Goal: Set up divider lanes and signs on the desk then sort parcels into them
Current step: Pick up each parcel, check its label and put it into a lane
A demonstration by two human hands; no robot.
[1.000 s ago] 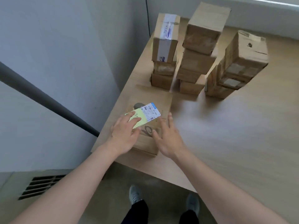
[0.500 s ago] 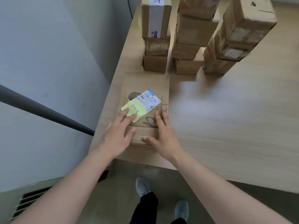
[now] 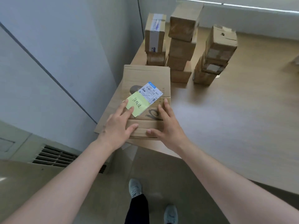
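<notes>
A flattened cardboard sheet lies on the desk at its near left corner. On the sheet sits a shipping label, with a sticky note overlapping its near left end. The left hand rests on the sheet's near part, fingers touching the note; the right hand lies just right of it on the sheet. Behind the sheet stand three stacks of parcels: left stack, middle stack, and right stack, set apart from the others
</notes>
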